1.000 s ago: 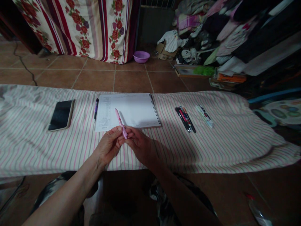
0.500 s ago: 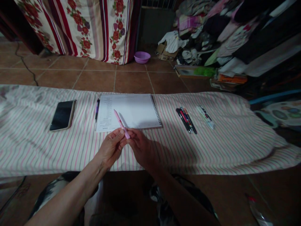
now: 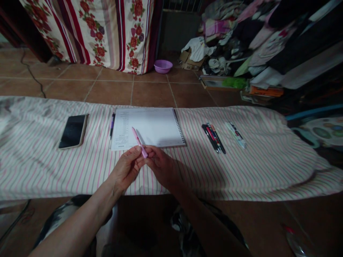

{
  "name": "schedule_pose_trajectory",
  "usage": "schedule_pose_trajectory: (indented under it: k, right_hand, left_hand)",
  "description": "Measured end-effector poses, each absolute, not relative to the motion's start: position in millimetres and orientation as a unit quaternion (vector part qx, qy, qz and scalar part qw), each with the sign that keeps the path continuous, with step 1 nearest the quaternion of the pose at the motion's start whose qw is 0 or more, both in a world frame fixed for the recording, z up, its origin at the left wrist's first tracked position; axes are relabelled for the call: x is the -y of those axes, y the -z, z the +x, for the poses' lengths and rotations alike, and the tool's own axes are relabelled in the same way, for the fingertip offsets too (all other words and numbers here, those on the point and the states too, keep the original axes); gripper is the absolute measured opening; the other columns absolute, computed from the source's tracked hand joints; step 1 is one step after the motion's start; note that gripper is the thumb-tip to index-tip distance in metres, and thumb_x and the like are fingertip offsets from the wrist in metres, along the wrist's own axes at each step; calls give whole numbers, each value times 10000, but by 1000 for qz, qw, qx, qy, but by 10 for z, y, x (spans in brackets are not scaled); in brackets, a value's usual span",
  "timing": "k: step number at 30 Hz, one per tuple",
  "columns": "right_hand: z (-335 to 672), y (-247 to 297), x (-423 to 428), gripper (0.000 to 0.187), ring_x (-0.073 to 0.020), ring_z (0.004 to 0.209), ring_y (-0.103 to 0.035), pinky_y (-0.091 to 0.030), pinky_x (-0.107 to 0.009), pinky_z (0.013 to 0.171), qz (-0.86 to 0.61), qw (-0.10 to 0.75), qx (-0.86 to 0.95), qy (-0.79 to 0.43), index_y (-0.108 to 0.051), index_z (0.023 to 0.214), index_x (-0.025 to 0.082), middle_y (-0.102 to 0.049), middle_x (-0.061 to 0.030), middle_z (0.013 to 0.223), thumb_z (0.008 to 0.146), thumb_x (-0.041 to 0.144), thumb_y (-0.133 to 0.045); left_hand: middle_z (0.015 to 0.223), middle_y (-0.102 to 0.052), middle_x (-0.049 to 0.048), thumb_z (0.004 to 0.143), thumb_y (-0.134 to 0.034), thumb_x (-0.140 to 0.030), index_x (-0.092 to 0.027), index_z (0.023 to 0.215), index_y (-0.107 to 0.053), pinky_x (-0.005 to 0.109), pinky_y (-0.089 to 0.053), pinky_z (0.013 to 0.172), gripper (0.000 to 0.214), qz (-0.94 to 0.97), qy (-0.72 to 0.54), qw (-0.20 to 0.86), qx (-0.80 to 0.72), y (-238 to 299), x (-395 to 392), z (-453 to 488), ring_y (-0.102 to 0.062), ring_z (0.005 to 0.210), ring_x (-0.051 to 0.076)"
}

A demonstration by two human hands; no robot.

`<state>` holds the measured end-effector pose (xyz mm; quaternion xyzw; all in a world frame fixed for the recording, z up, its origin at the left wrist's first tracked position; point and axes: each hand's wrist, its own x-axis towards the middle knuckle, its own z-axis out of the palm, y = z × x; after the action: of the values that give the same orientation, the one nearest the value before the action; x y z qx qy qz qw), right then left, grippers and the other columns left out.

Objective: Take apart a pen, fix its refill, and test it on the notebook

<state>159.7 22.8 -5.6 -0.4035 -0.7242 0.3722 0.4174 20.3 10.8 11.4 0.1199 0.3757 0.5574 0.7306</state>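
A pink pen (image 3: 137, 137) slants up and to the left over the near part of a spiral notebook (image 3: 154, 125). My left hand (image 3: 129, 164) is closed around its lower half, thumb on top. From the other side, the fingers of my right hand (image 3: 160, 165) pinch the pen near its lower end. Both hands meet just in front of the notebook's near edge. Printed lines run down the left side of the white page. A purple and black pen (image 3: 112, 125) lies along the notebook's left edge.
A phone (image 3: 73, 131) lies at the left on the striped cloth (image 3: 257, 164). To the right are several dark pens (image 3: 213, 138) and a few whitish pens (image 3: 235, 134). Beyond the table, a purple basin (image 3: 163, 66) stands on the tiled floor near piled clothes (image 3: 227, 39).
The view has shifted slightly. Both hands keep hold of the pink pen in nearly the same place. A dark point showed at its upper tip before; now I cannot make it out.
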Motion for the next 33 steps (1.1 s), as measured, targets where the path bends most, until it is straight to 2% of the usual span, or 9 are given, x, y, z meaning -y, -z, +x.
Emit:
schedule_pose_trajectory:
  k: [7,12,15,19,24,27,33]
  right_hand:
    - [1606,62,-224,358,-187,933,-668,-536,-323,844,-412,408,734,-353,-560,1165,250,-697,-50,1050,823,330,-631]
    - [1622,169,-244,347,-187,945,-685,-558,-303,805,-453,407,699,-375,-556,1185,242,-707,-60,1059,852,331,-595]
    - [1639,197,-253,345,-193,1002,-675,-555,-318,844,-447,406,704,-374,-558,1205,239,-696,-70,1120,872,327,-573]
    - [1636,197,-257,285,-188,1018,-671,-540,-334,899,-439,413,731,-320,-600,1164,237,-702,-66,1122,885,284,-561]
    - [1634,243,-287,215,-184,943,-690,-556,-342,859,-439,447,730,-272,-649,1077,236,-735,-64,1011,885,221,-553]
    - [1645,266,-308,226,-182,924,-692,-558,-341,841,-444,446,721,-292,-659,1072,249,-739,-59,997,877,195,-557]
    - [1642,302,-317,229,-189,948,-684,-540,-345,866,-448,455,689,-342,-670,1076,276,-734,-41,1026,877,259,-557]
  left_hand:
    - [792,-727,80,694,-782,-192,-117,818,-682,189,-547,644,176,126,-560,729,-374,-110,-93,218,-682,748,150]
    - [751,-713,31,610,-828,-148,-126,755,-691,180,-517,685,201,145,-581,693,-403,-114,-97,273,-651,693,103]
    - [729,-712,26,580,-846,-173,-135,738,-701,216,-519,717,217,158,-579,687,-410,-108,-95,297,-649,686,112]
    - [706,-702,19,538,-866,-193,-141,735,-713,204,-504,674,254,155,-579,673,-433,-83,-92,315,-632,662,105]
    - [703,-689,15,560,-852,-205,-140,719,-719,180,-473,619,217,188,-580,645,-461,-39,-93,338,-592,636,87]
    - [677,-671,5,571,-845,-236,-149,733,-724,168,-445,565,220,219,-582,622,-476,-1,-89,348,-558,603,76]
    - [626,-649,-2,643,-792,-316,-142,785,-714,187,-431,528,238,297,-571,572,-508,20,-70,358,-528,540,74]
